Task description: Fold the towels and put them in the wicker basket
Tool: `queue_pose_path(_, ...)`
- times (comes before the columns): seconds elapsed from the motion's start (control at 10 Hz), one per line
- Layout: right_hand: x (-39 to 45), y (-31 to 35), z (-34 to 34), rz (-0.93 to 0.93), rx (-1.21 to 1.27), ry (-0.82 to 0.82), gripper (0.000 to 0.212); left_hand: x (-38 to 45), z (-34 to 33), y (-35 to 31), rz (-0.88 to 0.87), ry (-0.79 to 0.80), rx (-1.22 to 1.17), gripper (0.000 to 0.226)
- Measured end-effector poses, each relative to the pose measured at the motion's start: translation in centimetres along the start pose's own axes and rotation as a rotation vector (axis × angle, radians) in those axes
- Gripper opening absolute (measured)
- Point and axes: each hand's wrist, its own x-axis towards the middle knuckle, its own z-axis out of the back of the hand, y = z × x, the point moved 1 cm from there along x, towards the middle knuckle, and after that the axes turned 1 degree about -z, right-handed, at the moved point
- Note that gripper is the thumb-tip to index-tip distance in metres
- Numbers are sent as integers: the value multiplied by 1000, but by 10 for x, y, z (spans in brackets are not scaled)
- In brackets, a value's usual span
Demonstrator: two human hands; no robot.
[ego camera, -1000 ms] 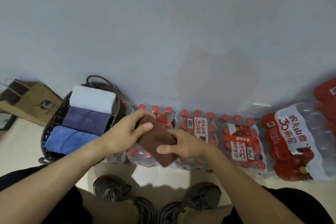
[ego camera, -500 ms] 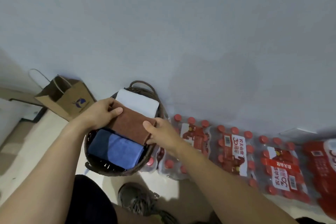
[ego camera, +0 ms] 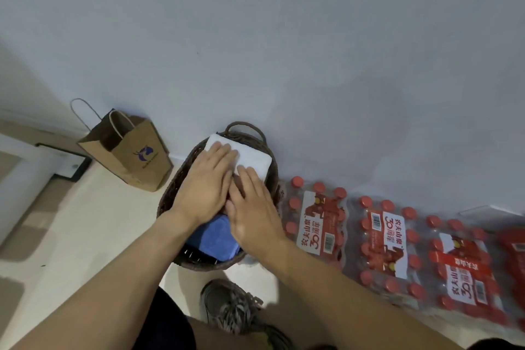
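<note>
In the wicker basket by the wall, lying flat side by side: left hand and right hand, fingers straight, gripping nothing, pressing down on a brown towel almost wholly hidden beneath them. Left fingertips reaching onto the folded white towel at the far end. Showing at the near end, just under the wrists, a folded blue towel. Standing left of the basket, a brown paper bag; lining the wall on the right, shrink-wrapped packs of red-capped bottles. Below, a grey shoe.
</note>
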Motion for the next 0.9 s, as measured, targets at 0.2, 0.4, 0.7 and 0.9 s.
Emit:
queue_pose_path(0.2,-4,-14,-20,-63,-74,179,65,-18,-26,34,-28,255,172,70)
queue_pose_path(0.4,4,-15,-19,-97,-80,304,69,-18,-29,34,12,300,194,68)
queue_pose_path(0.7,-1,-35,57,-64,261,357,67,8,25,-7,114,291,-19,56)
queue_pose_path(0.9,-51,-64,162,-182,772,185,31,10,105,-73,203,99,-431,10)
